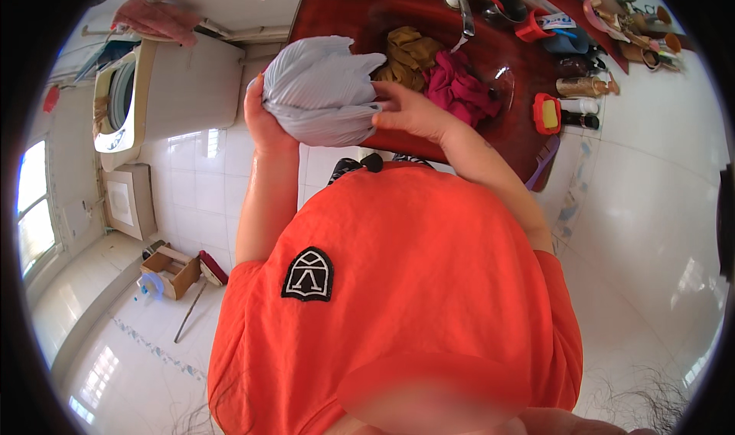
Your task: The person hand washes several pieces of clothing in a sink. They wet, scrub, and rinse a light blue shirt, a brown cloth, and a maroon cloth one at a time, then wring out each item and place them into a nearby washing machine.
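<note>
A light grey pleated cloth (321, 90), gathered into a rounded bundle, is held up between my two hands at the near left edge of a dark red counter (337, 10). My left hand (269, 121) wraps round its left side from below. On the right side, the thumb and fingers of my right hand (409, 112) grip the loose folds. Beyond my right hand, a mustard cloth (412, 50) and a magenta cloth (458, 90) lie crumpled in the sink basin, partly hidden by that hand and the grey bundle.
A metal faucet (466, 23) rises behind the basin. Along the right stand a pump bottle (582, 87), a red soap dish (547, 127) and a purple comb (543, 163). To my left are a white front-loading washing machine (187, 83) and a wooden box (172, 276) on the floor.
</note>
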A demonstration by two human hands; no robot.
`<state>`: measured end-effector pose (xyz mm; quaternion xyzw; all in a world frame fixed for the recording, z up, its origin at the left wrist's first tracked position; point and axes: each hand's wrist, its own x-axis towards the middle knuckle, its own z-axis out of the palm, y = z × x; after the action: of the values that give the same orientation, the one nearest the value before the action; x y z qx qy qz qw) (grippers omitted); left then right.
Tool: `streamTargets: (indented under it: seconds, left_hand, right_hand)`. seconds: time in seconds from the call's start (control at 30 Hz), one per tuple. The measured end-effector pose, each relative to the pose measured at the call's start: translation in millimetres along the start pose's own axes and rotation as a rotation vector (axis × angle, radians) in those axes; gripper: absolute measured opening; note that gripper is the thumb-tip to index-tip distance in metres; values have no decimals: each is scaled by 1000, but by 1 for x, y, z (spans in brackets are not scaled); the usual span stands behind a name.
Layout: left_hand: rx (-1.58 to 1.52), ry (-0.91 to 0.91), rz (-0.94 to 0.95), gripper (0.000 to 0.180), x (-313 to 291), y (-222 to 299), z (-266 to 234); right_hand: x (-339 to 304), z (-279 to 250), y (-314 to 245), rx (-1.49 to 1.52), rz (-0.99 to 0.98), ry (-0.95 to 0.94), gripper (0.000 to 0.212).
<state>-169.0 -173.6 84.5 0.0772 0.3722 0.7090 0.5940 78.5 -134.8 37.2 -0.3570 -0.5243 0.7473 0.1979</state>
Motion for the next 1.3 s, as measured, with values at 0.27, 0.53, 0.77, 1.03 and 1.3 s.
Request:
streamTargets:
  seconds: [0.27,0.53,0.77,1.03,1.3]
  left_hand:
    - [9,47,-89,32,31,-29,-55]
    - [234,242,-249,46,29,-62,-100]
    - [254,316,-582,46,23,-69,-103]
    - [443,20,-50,30,8,-70,-60]
    - [1579,-860,701,14,-23,-60,19]
  right_hand:
    - [2,-5,-1,237,-57,158,31]
    - [1,-22,21,-338,86,407,34]
    - [-21,-12,28,-359,-236,74,37]
    - [-23,-38,45,-668,-84,174,31]
    - [-13,-26,16,241,32,198,63]
